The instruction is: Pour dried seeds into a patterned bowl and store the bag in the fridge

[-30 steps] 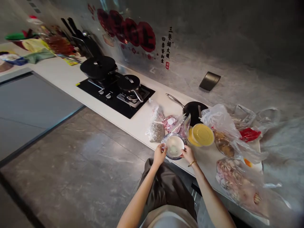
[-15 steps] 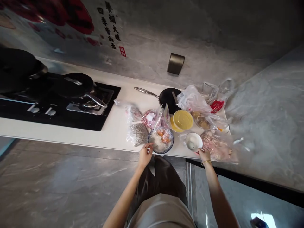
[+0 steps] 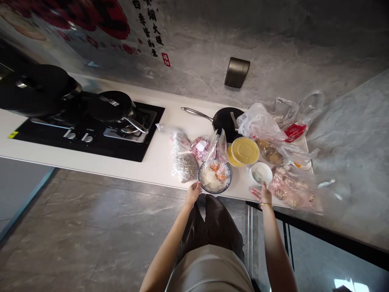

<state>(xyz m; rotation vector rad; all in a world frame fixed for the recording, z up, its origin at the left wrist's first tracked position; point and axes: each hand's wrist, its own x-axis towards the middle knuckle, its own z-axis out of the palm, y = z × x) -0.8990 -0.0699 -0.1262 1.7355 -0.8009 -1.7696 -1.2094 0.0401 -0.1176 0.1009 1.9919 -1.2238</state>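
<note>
Looking down from the head camera, we see our two hands at the near edge of the white counter. Our left hand touches the near rim of the patterned bowl, which holds white food with some orange bits. The fingers curl on the rim, but we cannot tell if they truly grip it. Our right hand lies open and flat just below the small white bowl, with its fingers spread and holding nothing. The small white bowl stands by itself between the patterned bowl and a clear bag of pale food.

Behind the bowls sit a yellow lid, more bags, and a black pan. A stove with two dark pots is off to the left.

We think the small bowl is now set down and the big bowl is being steadied. A next move would call for a firm hold on the big bowl's rim, since it sits close to the counter's edge.
</note>
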